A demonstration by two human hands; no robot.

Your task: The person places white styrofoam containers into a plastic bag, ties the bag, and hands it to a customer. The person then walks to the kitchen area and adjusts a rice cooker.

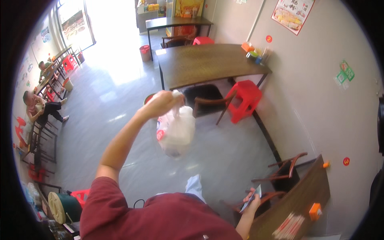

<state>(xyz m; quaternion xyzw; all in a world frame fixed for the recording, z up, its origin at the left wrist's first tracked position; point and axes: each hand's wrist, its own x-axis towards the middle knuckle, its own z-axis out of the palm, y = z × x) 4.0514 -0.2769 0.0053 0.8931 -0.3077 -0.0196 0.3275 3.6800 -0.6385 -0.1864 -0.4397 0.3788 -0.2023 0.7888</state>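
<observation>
My left hand (pixel 165 103) is raised in front of me, closed around the gathered top of a whitish plastic bag (pixel 177 132). The bag hangs down over the grey floor and bears red and blue printing. Containers seem to be inside, but what they hold cannot be told. Low at the right, my right hand (pixel 252 201) grips a thin bluish slip (pixel 251 198), perhaps paper or a banknote, between thumb and fingers. It is near the wooden chairs by the right table.
A dark wooden table (pixel 210 61) stands ahead, with a chair (pixel 207 100) and red plastic stools (pixel 244 100) beside it. Another table (pixel 315 183) is at the lower right. Two people sit along the left wall. A green barrel-shaped container (pixel 70 207) stands at the lower left.
</observation>
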